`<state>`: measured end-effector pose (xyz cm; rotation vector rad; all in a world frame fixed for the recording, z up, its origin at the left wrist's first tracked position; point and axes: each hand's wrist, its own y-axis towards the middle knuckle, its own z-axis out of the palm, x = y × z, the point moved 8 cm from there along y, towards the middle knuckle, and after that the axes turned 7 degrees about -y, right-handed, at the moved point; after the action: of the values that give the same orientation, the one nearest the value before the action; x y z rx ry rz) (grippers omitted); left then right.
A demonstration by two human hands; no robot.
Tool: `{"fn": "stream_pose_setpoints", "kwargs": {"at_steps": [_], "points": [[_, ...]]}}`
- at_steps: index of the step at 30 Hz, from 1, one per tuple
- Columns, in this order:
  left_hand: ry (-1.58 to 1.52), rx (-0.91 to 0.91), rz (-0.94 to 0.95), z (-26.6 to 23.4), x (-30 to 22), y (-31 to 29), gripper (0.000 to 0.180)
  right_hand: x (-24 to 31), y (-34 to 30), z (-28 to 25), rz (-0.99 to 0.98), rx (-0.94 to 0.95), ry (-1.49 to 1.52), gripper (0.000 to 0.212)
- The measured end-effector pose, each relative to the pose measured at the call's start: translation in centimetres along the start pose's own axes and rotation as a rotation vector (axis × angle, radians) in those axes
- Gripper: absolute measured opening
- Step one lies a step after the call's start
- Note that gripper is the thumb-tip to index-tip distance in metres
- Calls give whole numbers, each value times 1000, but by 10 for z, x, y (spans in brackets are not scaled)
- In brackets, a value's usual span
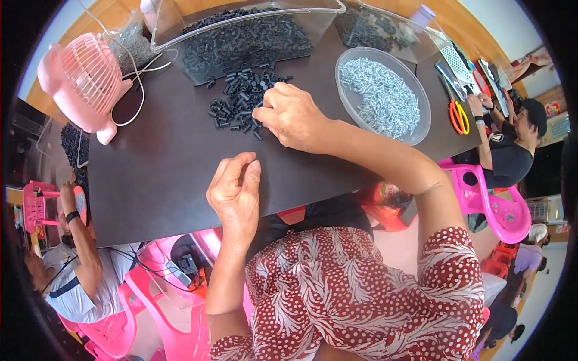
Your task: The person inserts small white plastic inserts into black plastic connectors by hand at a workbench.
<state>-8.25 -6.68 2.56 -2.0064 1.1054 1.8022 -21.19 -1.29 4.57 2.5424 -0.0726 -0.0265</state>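
My right hand (293,115) is at the right edge of a pile of small black cylindrical plastic pieces (232,105), its fingers curled in and pinched together. Whatever its fingertips hold, if anything, is hidden. Nearer to me, my left hand (233,191) hovers over the dark table with fingers bent and the thumb close to the index finger. I cannot make out anything between them. To the right of my right hand stands a round clear tub (344,99) full of small silvery screws (382,96).
Behind the pile lies a clear bin (253,23) with many black pieces, and another bin (376,30) sits at its right. A pink fan (84,78) with a white cable stands at left. Orange-handled scissors (459,117) lie at right. Other people sit on both sides.
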Motion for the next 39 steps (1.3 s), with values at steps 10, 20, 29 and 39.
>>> {"fn": "stream_pose_setpoints", "kwargs": {"at_steps": [10, 20, 29, 39], "points": [[-52, -20, -8, -3, 5, 0, 9, 5, 2, -10, 30, -88, 68, 14], [-741, 0, -395, 12, 27, 1, 18, 4, -19, -25, 498, 10, 811, 14], [-1042, 137, -589, 28, 29, -9, 16, 5, -36, -13, 638, 71, 1109, 15], [-1130, 194, -666, 31, 29, -17, 18, 12, -48, -6, 805, 122, 1213, 13]]}}
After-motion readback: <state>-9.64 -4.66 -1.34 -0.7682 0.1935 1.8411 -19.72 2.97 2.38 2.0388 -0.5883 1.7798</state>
